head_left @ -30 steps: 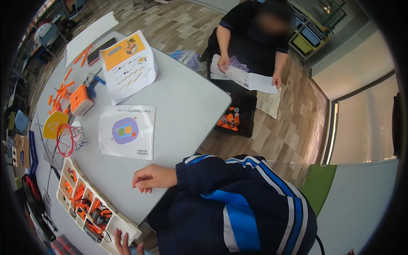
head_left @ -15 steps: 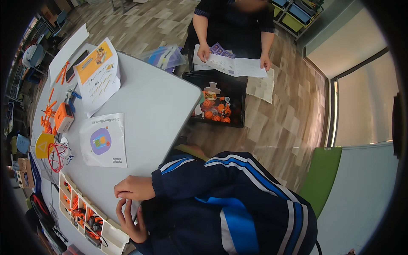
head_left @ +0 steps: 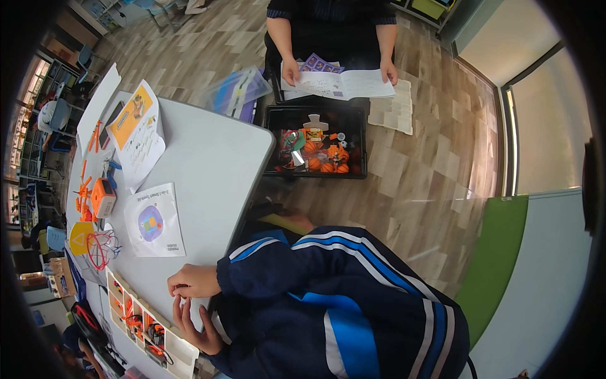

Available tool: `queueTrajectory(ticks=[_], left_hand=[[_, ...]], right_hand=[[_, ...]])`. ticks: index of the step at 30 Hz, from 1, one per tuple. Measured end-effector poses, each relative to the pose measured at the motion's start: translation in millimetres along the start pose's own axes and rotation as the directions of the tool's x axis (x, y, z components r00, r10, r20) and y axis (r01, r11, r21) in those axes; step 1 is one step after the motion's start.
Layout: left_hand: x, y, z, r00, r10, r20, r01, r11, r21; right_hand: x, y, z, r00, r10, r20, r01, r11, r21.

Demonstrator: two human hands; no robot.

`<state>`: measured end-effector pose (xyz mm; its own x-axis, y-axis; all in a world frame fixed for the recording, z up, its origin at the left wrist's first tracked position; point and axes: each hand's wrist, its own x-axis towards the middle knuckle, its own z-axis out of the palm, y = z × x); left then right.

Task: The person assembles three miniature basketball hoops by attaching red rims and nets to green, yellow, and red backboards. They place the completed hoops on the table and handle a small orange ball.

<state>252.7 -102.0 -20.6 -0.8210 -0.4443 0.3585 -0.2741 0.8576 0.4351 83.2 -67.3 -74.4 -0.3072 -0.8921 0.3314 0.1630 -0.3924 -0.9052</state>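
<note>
Tray (head_left: 179, 355) and booklet (head_left: 153, 222) lie near the hands (head_left: 194, 281), left spread, right curled, its grip hard to tell

- The right forearm (head_left: 249, 273) lay roughly level across the front of the torso (head_left: 372, 322).
- The right hand (head_left: 194, 280) was turned back upward, its fingers curled loosely under.
- The left hand (head_left: 199, 327) was raised just below it, fingers parted, thumb apart, fingertips close to the right ones; contact was unclear.
</note>
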Motion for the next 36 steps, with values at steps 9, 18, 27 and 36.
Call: queueTrajectory(ticks=[9,18,27,36], left_hand=[[-3.9,12.5,12.4,0.971,0.089,-0.223,-0.072,0.994,0.085],[-4.4,3.1,36.1,0.992,0.004,-0.125,-0.022,0.989,-0.144],[-11.4,-0.9,43.4,0.987,-0.129,-0.099,0.083,0.922,-0.379],[-8.4,-9.0,52.2,0.973,-0.221,-0.069,0.151,0.832,-0.534]], right_hand=[[-0.4,-0.1,-1.2,1.000,0.016,-0.017,-0.017,0.997,-0.071],[4.2,21.3,2.3,1.000,-0.005,0.010,0.006,0.987,-0.160],[-0.9,10.7,-2.2,0.993,-0.024,0.114,0.050,0.969,-0.240],[-4.2,6.0,-5.6,0.978,-0.101,0.182,0.152,0.944,-0.293]])
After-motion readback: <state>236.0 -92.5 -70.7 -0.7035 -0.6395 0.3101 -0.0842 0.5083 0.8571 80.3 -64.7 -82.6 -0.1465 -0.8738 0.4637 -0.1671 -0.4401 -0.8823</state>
